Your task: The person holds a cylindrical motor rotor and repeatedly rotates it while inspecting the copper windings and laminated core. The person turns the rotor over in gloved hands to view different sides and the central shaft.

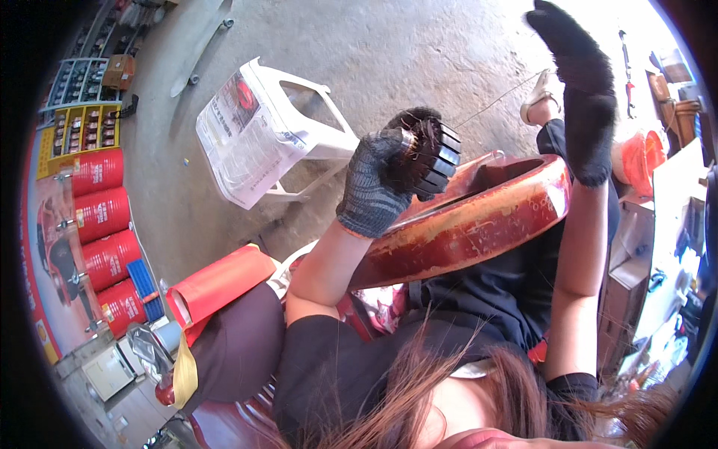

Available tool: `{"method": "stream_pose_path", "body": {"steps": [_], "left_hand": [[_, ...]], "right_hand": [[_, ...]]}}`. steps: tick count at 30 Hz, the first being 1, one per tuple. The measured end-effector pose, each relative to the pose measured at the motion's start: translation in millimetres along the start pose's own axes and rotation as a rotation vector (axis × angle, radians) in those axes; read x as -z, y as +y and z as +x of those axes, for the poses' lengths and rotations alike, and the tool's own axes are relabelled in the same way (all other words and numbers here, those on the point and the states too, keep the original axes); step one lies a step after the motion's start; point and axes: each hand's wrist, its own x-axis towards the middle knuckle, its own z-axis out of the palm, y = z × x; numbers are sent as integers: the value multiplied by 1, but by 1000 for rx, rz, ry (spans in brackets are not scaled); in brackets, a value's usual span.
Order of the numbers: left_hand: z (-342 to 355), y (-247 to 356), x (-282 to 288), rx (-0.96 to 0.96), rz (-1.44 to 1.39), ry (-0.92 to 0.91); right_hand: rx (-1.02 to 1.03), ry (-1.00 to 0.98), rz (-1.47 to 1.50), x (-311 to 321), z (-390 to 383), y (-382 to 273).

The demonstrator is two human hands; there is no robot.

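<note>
My left hand (378, 179), in a dark grey knit glove, is closed around a motor armature (434, 159). The armature has a black slotted core and reddish-brown copper windings, and I hold it tilted above the basin. A thin wire (497, 101) runs taut from it, up and to the right toward my raised right hand (576, 67). That hand wears a black fuzzy glove; its fingers are pressed together, and the wire disappears at its edge. Below both hands, a worn red-brown oval basin (467, 238) rests across my lap, its inside partly hidden.
A white plastic stool (314, 135) covered with newspaper (243, 138) stands ahead on the left. Near my left elbow are a red box (221, 284) and a dark cap-like item (239, 344). Cluttered shelving (636, 277) and an orange-lined bucket (643, 161) stand at right.
</note>
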Motion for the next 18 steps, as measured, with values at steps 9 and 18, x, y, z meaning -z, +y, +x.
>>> {"method": "stream_pose_path", "body": {"steps": [9,18], "left_hand": [[0,2,-12,-331,75,-136],[-2,7,-26,-141,222,-181]], "right_hand": [[-111,-815,-756,-7,-20,17],[-868,-1005,349,-11,-6,-42]]}}
